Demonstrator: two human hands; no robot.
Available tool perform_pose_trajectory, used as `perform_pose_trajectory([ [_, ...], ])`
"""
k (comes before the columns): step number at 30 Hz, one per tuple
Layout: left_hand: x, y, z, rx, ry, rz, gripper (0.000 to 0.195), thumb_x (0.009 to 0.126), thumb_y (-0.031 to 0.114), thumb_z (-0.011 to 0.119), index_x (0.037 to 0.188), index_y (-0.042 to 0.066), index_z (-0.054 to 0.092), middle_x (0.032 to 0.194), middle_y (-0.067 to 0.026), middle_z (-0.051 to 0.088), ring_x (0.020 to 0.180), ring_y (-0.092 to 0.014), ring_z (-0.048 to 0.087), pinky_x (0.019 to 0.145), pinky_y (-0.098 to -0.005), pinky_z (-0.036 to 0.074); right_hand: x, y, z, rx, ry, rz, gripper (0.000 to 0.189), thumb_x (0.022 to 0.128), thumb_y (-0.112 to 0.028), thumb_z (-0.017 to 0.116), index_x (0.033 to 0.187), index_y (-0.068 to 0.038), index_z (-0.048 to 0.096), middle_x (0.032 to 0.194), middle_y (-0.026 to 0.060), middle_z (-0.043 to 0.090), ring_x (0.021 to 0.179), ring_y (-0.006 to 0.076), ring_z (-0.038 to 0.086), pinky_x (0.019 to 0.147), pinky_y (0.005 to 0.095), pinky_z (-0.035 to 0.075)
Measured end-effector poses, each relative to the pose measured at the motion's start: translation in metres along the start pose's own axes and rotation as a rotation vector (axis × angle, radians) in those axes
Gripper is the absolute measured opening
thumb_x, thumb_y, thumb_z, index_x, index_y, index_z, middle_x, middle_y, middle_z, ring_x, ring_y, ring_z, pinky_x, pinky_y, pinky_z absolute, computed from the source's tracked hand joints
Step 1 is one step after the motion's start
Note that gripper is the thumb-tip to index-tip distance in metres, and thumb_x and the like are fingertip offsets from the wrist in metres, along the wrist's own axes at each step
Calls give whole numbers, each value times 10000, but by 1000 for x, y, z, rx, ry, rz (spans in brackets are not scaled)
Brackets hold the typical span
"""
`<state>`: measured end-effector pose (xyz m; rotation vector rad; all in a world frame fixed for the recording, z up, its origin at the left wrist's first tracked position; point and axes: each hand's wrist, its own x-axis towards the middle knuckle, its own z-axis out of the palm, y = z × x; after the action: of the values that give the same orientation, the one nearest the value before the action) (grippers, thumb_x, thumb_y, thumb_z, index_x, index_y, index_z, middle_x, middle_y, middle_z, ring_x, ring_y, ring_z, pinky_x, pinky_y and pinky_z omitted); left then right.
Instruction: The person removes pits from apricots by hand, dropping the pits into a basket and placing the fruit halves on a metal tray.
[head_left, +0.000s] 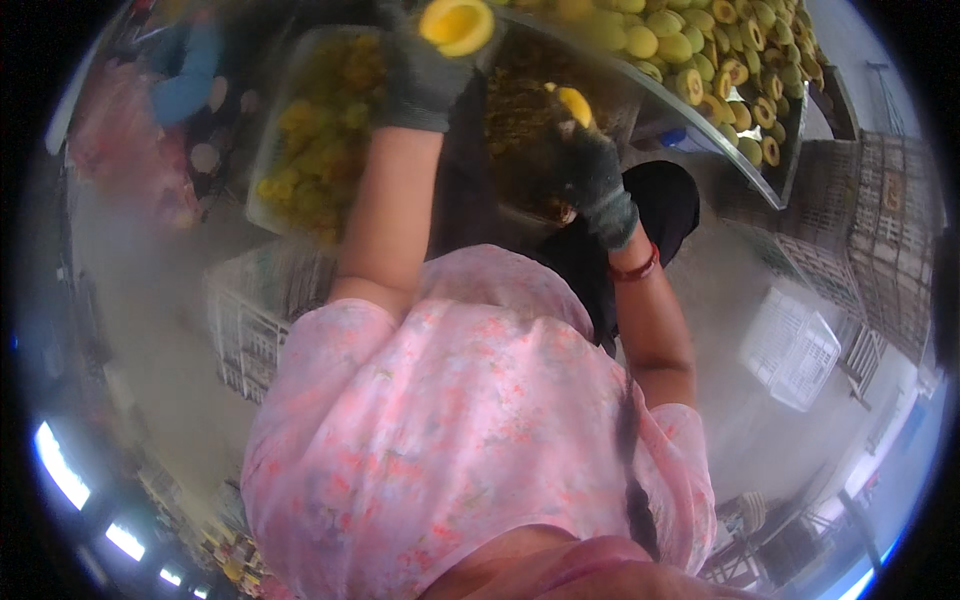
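Note:
My left hand (431, 79), in a dark knit glove, holds a hollowed yellow fruit half (457, 27) at the top of the view. My right hand (592, 161), gloved likewise and with a red band at the wrist, is closed around something small by a yellow piece of fruit (574, 106); whether that is a tool is too blurred to tell. Under the right hand sits a container of brown scraps (525, 135). Left of my left forearm stands a pale crate (262, 169) filled with yellow-green fruit pieces (319, 142).
Halved green-skinned fruit (701, 45) lies heaped on a metal-edged table (720, 142) at upper right. Stacked plastic crates (889, 225) stand at right, near a white basket (793, 346) on the floor. Another crate (244, 322) is behind my left arm. A person in pink (131, 142) is at upper left.

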<state>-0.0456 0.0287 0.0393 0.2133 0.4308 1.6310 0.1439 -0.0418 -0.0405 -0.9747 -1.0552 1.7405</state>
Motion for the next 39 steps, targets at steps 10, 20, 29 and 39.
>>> perform_pose_trajectory([
  [10,7,147,-240,735,461,260,504,914,414,398,1277,65,427,1357,-140,352,1250,-252,347,1028,-391,352,73,75,-84,-432,47,-77,183,875,-209,529,966,-50,516,730,100,592,610,206,547,504,349,447],
  [20,109,48,-265,1819,358,68,513,878,374,487,1303,91,441,1299,-161,465,1172,-304,452,953,-405,372,53,113,-122,-1064,-24,-292,214,835,-96,541,1027,-1,539,887,154,523,825,305,511,695,372,420],
  [29,156,55,-356,2574,120,-130,544,853,374,523,1317,106,433,1389,-159,356,1287,-287,317,1048,-366,250,51,127,-120,-1291,-345,-84,428,607,-30,578,1034,-27,547,969,178,571,994,355,508,924,453,380],
  [39,174,61,-147,2026,40,1026,585,860,568,411,868,41,665,817,-159,632,789,-354,601,739,-483,453,46,161,-113,-915,-91,-173,242,875,-37,507,1117,-47,506,1024,68,569,876,191,548,759,283,474],
])
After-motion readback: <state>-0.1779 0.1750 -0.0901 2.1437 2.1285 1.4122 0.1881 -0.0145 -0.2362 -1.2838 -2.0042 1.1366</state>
